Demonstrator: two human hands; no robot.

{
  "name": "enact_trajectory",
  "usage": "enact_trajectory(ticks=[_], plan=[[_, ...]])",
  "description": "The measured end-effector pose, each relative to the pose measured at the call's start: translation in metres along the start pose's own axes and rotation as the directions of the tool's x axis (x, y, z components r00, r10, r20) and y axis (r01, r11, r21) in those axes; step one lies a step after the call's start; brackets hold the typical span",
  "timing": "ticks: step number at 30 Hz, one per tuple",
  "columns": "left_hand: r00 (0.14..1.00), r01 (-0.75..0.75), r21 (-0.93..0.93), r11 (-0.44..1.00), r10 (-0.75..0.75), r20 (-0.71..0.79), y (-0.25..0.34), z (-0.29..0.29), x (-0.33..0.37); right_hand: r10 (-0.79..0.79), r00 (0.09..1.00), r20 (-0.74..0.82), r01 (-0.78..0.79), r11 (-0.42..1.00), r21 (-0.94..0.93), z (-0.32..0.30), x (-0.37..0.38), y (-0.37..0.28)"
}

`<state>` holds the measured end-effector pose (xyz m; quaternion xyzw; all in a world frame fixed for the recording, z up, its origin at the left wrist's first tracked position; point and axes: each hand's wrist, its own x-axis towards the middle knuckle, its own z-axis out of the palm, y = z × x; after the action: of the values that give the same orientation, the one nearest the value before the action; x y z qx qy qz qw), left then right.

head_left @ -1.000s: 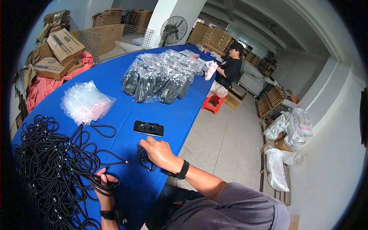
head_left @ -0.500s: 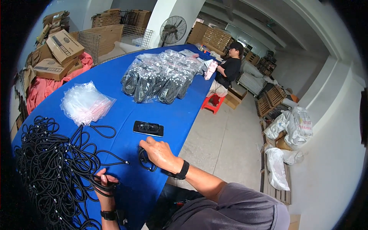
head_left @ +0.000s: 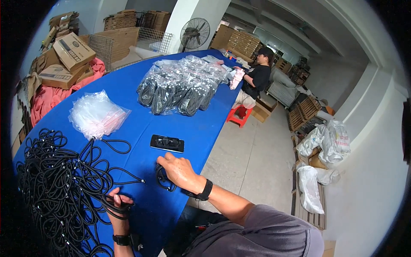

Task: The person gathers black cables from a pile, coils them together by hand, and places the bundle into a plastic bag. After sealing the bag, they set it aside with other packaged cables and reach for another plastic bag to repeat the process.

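One small black coil (head_left: 161,177) sits by the right edge of the blue worktop (head_left: 137,128), the right hand (head_left: 177,172) closed on it from above, seemingly to keep its loops bunched. Black strands (head_left: 123,208) cross the half-curled fingers of the left hand (head_left: 119,202); whether these grip, I cannot tell. The loose cord pile (head_left: 55,192) covers the left edge, with clear bags (head_left: 99,115) just beyond, presumably for easy reach (a phone (head_left: 180,148) lies apart, toward the right edge). The right fingertips are hidden, and the dark thing (head_left: 168,141) on the phone is hard to make out.
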<state>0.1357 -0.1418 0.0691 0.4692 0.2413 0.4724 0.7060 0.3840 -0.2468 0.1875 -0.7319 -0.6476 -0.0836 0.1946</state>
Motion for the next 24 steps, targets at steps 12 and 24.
enact_trajectory(ticks=[12,24], plan=[[1.000,-0.008,0.016,1.000,0.008,0.001,0.008,-0.002,-0.006,-0.028,0.999,0.021,0.027,1.000,0.009,-0.007,0.000,-0.009],[1.000,-0.028,0.006,1.000,0.028,0.002,0.015,-0.008,-0.012,-0.033,0.999,0.002,0.033,0.999,0.026,-0.025,0.006,-0.019]])
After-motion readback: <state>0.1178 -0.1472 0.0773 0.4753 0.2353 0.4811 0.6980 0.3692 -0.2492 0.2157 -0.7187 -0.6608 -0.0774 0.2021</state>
